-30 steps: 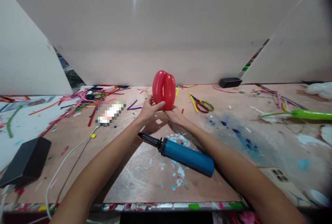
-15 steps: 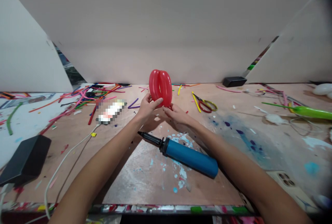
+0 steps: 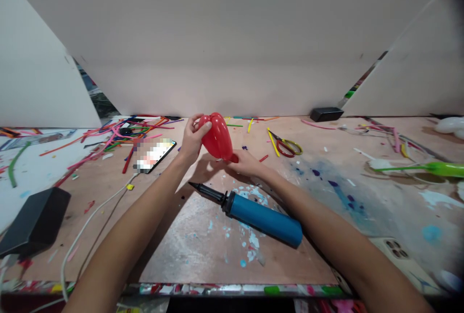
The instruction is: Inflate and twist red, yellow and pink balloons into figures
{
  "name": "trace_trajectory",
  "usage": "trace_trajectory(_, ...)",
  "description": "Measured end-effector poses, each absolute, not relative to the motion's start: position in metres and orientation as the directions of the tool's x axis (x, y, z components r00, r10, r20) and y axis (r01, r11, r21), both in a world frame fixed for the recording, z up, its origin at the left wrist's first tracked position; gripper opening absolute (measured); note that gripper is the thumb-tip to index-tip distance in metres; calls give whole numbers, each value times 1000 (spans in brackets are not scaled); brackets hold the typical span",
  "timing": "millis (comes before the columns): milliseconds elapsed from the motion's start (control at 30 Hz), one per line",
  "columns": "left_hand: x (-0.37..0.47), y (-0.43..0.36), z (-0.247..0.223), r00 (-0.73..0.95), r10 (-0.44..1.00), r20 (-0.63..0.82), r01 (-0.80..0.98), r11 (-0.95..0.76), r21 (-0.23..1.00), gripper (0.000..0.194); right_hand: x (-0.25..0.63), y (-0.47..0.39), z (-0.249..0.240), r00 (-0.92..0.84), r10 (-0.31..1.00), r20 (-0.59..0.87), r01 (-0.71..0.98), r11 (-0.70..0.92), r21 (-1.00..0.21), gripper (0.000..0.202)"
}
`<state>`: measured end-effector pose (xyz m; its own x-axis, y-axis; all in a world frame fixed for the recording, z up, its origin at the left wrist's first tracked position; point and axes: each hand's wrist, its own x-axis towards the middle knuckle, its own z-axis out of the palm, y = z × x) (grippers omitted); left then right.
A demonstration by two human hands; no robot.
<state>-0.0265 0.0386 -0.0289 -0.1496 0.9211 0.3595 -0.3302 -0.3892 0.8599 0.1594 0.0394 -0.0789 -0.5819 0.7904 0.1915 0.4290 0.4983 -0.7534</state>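
A red balloon [image 3: 219, 136], inflated and folded into long lobes side by side, is held above the middle of the table, tilted with its top to the left. My left hand [image 3: 195, 134] grips its upper end, thumb in front and fingers behind. At its lower end my right hand [image 3: 244, 164] is closed round the narrow part, beside a small red bulge; most of those fingers are hidden. On the table below lies a blue hand pump [image 3: 264, 217] with a black nozzle pointing left.
Scissors [image 3: 288, 147] lie behind my right hand. Left of my hands are a phone [image 3: 156, 157] on a white cable and a pile of uninflated balloons [image 3: 123, 134]. A green balloon [image 3: 444, 169] is at right; a second phone [image 3: 402, 262] lies by my right forearm.
My left hand has moved up and left, from the balloon's lower part to its upper end. The balloon has tipped over to the left. My right hand is slightly lower.
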Motion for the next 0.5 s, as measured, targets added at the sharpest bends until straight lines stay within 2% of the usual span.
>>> trace_trajectory(133,-25,39,-29,-285,891,353,-320,-435,842,31,153,34,-77,-598,778,192,430,514,-742,22)
trace_trajectory(300,-22,40,-30,-488,768,415,-143,-539,830,45,142,26,-72,-627,745,226,347,527,-775,22)
trace_trajectory(500,-29,46,-31,-568,680,463,-34,-582,813,47,139,21,-66,-581,789,197,386,481,-787,22)
